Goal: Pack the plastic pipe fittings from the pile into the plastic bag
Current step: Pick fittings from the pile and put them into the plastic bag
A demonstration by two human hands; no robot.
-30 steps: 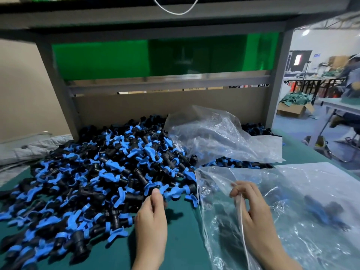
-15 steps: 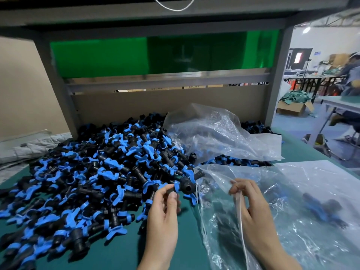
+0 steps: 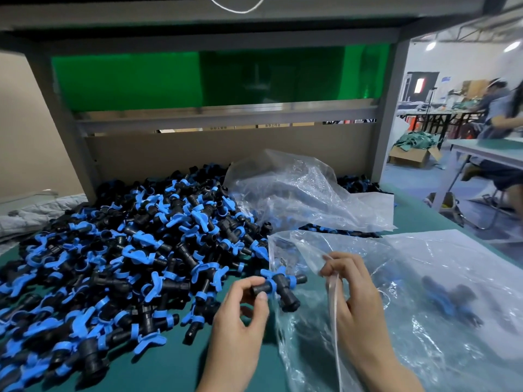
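Fittings of black plastic with blue winged collars are lying heaped in a pile [image 3: 127, 250] across the left half of the green worktop [image 3: 169, 372], reaching back to its far edge. The left hand [image 3: 240, 315] is pinching one tee fitting [image 3: 278, 282] by its left stub between thumb and curled fingers, near the middle of the near edge. The fitting's long axis is running left to right, roughly along that edge. Its right end is rising slightly and pointing into the mouth of the clear plastic bag [image 3: 424, 267], and its side branch is pointing toward the near edge. Whether that right end is lying behind the film is hard to tell. The right hand [image 3: 356, 301] is pinching the bag's upper rim with curled fingers, holding the mouth lifted. The bag is sprawling over the near right corner, cut off by the lower frame edge, and the dark fittings [image 3: 450, 301] inside it are showing only as blurs through the wrinkled film. A crumpled bag [image 3: 305, 193] is lying toward the far right, partly hiding the pile behind it.
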